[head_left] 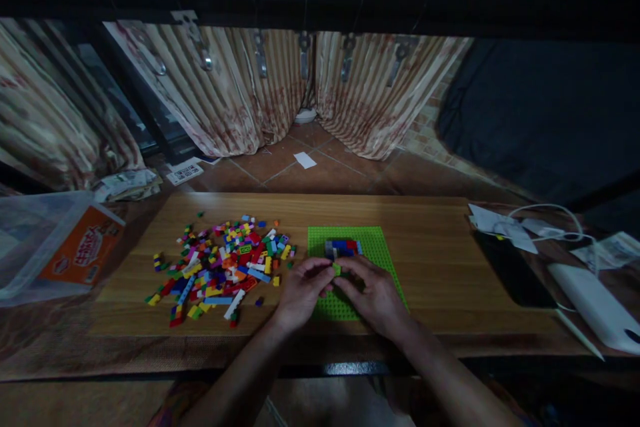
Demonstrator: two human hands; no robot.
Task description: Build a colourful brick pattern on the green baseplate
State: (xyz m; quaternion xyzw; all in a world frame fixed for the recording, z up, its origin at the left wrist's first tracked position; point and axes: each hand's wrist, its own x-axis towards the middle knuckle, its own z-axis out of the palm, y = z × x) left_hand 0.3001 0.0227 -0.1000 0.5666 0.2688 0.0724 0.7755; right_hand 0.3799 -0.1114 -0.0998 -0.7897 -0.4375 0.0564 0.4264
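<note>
My left hand point(306, 285) and my right hand point(373, 290) meet over a green studded baseplate point(383, 247). Between their fingertips is a small lime-green toy brick point(337, 269), pinched from both sides. Just beyond the fingers, a low block of joined bricks point(344, 247) in blue, red and grey sits on the baseplate, partly hidden by my hands. To the left of my left hand a loose pile of mixed toy bricks point(225, 260) spreads over the wooden board point(440, 260).
A clear plastic bin point(45, 227) with an orange label stands at the far left. On the right lie a dark tablet point(513, 270), a pale stylus point(580, 335), a white power bank point(595, 303) and a white cable point(563, 207). A black bar point(320, 3) with metal hooks crosses the view above.
</note>
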